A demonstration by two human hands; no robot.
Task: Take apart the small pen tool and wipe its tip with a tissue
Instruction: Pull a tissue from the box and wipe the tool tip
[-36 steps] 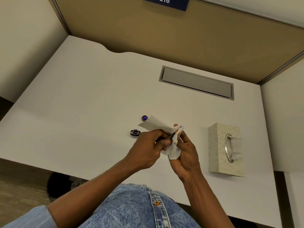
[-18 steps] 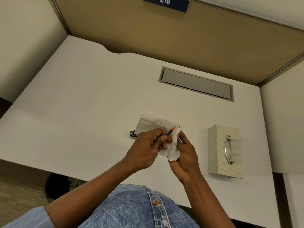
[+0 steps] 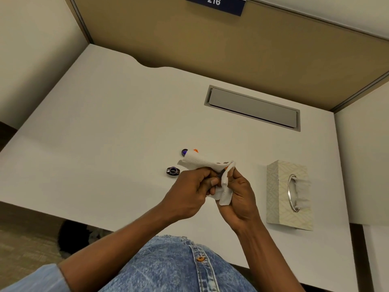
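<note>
Both hands meet over the front middle of the white desk point(image 3: 105, 127). My left hand point(image 3: 189, 192) pinches the small dark pen piece point(image 3: 221, 173), whose orange tip end pokes into a white tissue point(image 3: 202, 163). My right hand point(image 3: 235, 197) grips the tissue, folded around the tip. Two detached pen parts lie on the desk just beyond my hands: a dark oval piece with a ring point(image 3: 173, 171) and a small round purple-centred piece point(image 3: 184, 152). A tiny orange bit point(image 3: 196, 150) shows behind the tissue's upper edge.
A patterned tissue box point(image 3: 280, 186) with a silver-rimmed opening lies to the right of my hands. A grey cable flap point(image 3: 252, 107) is set into the desk further back. Partition walls close in the back and both sides.
The tissue has dropped lower, so the round purple piece and an orange bit show again behind it. The pen tip has gone deeper into the tissue in my right hand.
</note>
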